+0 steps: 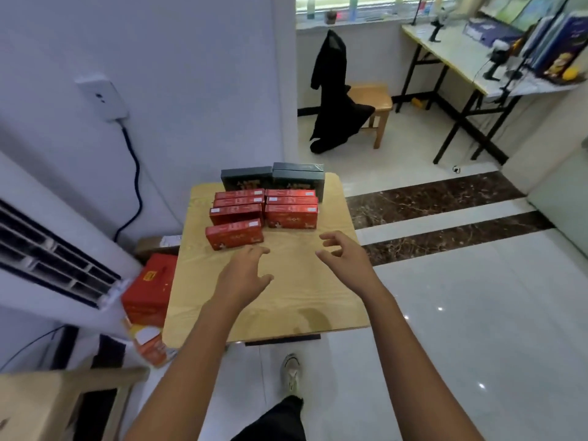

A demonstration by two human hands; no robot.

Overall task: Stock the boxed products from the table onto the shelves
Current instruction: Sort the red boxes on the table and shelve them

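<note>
Several red boxes stand in two rows on the far half of a small wooden table. The nearest red box sits at the front of the left row; another red box fronts the right row. Behind them stand dark grey boxes. My left hand hovers over the table just short of the nearest red box, fingers spread and holding nothing. My right hand hovers to the right, fingers loosely curved, empty, a little in front of the right row. No shelves are in view.
A white air conditioner stands at the left, with a red carton on the floor between it and the table. A wooden stool with a black garment, and a folding desk, stand at the back. My shoe is below the table.
</note>
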